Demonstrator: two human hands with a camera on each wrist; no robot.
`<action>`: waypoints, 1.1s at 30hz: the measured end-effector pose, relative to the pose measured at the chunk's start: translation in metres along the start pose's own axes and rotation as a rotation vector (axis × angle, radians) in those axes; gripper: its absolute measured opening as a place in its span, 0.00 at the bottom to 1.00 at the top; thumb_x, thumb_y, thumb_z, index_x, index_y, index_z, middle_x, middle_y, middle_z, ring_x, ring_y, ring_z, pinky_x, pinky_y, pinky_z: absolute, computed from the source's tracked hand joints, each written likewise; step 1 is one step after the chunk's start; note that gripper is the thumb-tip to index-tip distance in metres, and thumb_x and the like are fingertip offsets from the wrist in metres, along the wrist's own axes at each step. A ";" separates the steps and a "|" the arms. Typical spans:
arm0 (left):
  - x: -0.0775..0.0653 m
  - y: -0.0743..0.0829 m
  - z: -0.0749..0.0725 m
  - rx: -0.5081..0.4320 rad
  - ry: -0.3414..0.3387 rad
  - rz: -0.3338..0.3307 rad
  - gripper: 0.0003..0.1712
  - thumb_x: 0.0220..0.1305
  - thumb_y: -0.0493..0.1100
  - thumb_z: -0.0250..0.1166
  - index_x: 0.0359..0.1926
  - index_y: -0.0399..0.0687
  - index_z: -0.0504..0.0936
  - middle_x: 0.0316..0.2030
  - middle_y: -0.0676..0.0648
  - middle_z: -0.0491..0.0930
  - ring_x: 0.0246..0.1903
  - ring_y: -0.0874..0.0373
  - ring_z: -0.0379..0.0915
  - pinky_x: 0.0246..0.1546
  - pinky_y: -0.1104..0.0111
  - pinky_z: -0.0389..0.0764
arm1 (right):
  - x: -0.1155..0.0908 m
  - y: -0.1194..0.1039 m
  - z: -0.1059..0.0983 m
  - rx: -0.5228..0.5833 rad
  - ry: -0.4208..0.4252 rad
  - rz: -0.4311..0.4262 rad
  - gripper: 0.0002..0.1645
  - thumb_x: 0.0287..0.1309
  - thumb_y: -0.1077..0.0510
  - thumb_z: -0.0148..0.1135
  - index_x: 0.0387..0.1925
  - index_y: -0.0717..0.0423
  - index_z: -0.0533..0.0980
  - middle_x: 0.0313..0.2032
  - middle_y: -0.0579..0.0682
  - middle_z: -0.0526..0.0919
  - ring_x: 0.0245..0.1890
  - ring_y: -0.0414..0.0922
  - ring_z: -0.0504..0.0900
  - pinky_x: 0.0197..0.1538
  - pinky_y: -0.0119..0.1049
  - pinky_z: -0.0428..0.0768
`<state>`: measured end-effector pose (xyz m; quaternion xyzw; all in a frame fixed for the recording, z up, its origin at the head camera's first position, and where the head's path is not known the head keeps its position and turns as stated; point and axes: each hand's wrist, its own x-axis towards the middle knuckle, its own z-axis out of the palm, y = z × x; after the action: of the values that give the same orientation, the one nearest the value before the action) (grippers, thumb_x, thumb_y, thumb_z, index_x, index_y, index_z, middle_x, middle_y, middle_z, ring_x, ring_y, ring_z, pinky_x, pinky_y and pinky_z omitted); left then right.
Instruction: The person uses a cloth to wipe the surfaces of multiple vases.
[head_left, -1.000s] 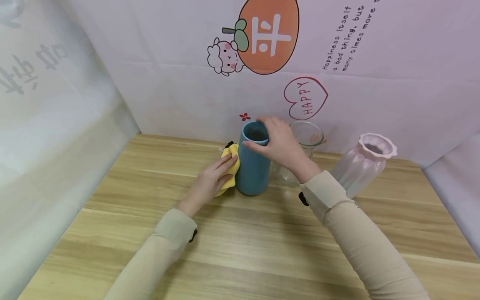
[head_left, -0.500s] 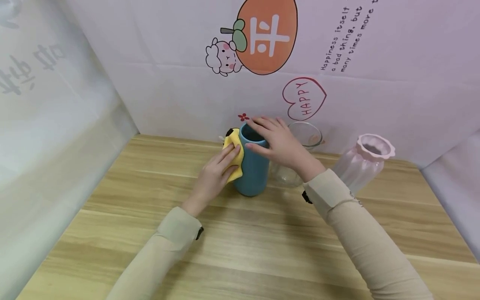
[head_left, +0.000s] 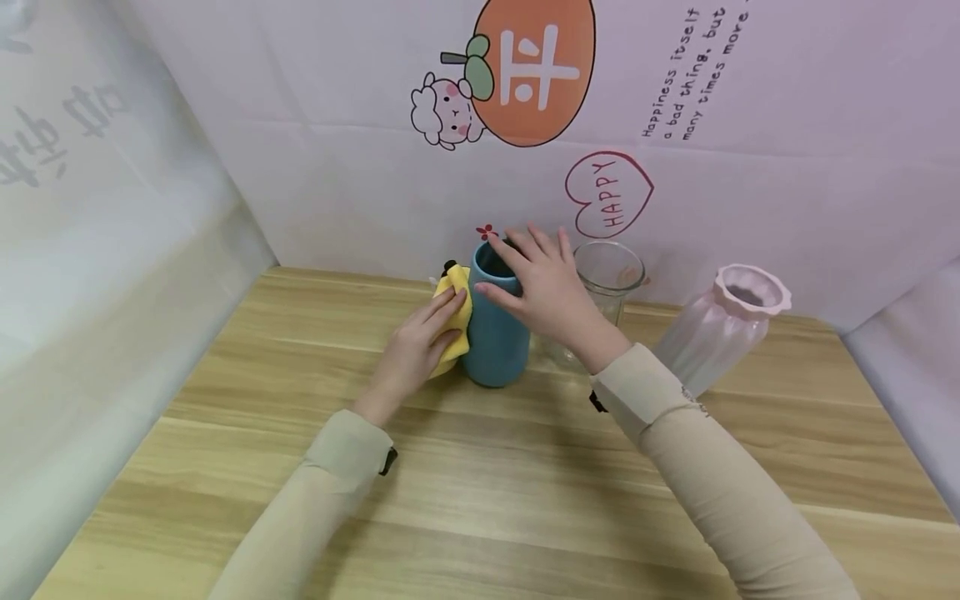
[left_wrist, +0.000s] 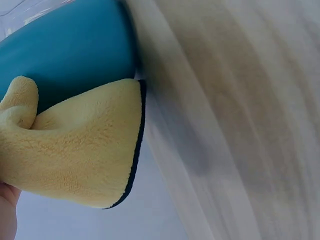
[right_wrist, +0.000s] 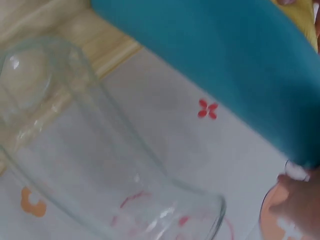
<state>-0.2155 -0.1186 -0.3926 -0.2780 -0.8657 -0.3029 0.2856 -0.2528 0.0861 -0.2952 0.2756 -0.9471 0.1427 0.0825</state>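
Note:
My left hand holds a folded yellow cloth with a dark edge, pressing it against the left side of a blue vase. In the left wrist view the cloth is against the blue wall, and only a bit of the hand shows. The vase stands upright on the table. Over its mouth my right hand has its fingers spread and fairly straight, the thumb at the front of the rim. Whether every fingertip touches the rim cannot be told.
A clear glass vase stands just right of the blue one, partly behind my right hand. Farther right is a pink-and-white fluted vase. A printed white cloth wall rises behind the wooden table.
The blue vase has shifted slightly left. My right hand's fingers have loosened and spread from around its rim. The cloth moved up the vase's side, then back left and a little down.

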 end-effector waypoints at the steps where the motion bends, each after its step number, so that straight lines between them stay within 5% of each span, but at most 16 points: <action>1: 0.000 0.000 -0.001 -0.002 0.009 0.007 0.31 0.57 0.34 0.67 0.63 0.40 0.73 0.60 0.38 0.75 0.59 0.43 0.73 0.58 0.58 0.77 | 0.000 0.003 -0.003 0.012 -0.020 -0.019 0.42 0.62 0.33 0.52 0.72 0.47 0.59 0.72 0.54 0.60 0.75 0.57 0.47 0.75 0.63 0.36; 7: 0.003 0.007 -0.005 -0.021 0.073 0.027 0.31 0.56 0.35 0.67 0.62 0.41 0.74 0.60 0.39 0.75 0.58 0.44 0.74 0.58 0.58 0.77 | -0.002 0.025 -0.014 0.060 -0.132 -0.119 0.38 0.66 0.37 0.50 0.72 0.44 0.58 0.74 0.51 0.54 0.77 0.55 0.41 0.76 0.59 0.32; 12: 0.006 0.012 -0.004 -0.028 0.061 0.038 0.31 0.55 0.36 0.68 0.62 0.40 0.73 0.59 0.37 0.75 0.58 0.43 0.74 0.58 0.57 0.78 | -0.001 0.027 -0.015 0.047 -0.148 -0.146 0.37 0.67 0.36 0.46 0.72 0.43 0.57 0.75 0.50 0.53 0.77 0.54 0.42 0.76 0.58 0.33; 21: 0.001 0.010 0.000 -0.019 -0.016 -0.025 0.33 0.56 0.37 0.68 0.64 0.41 0.72 0.61 0.37 0.74 0.59 0.42 0.73 0.58 0.56 0.77 | -0.004 0.021 -0.008 0.014 -0.049 -0.121 0.35 0.66 0.38 0.50 0.71 0.41 0.60 0.72 0.55 0.59 0.75 0.56 0.46 0.74 0.62 0.33; 28: -0.013 -0.001 0.003 -0.026 -0.139 -0.095 0.33 0.58 0.37 0.67 0.66 0.41 0.69 0.64 0.38 0.71 0.62 0.42 0.70 0.60 0.56 0.75 | -0.006 0.012 0.001 -0.008 0.058 -0.073 0.35 0.65 0.38 0.50 0.70 0.43 0.62 0.69 0.57 0.64 0.74 0.58 0.50 0.74 0.65 0.35; 33: -0.021 -0.008 0.003 -0.028 -0.200 -0.092 0.33 0.60 0.36 0.65 0.66 0.43 0.68 0.65 0.39 0.70 0.63 0.43 0.69 0.61 0.56 0.74 | -0.006 0.010 0.003 -0.002 0.054 -0.049 0.36 0.66 0.37 0.50 0.71 0.44 0.59 0.70 0.57 0.62 0.74 0.58 0.49 0.74 0.63 0.35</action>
<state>-0.2079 -0.1287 -0.4110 -0.2706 -0.8975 -0.2983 0.1795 -0.2533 0.0969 -0.3015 0.2948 -0.9375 0.1473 0.1119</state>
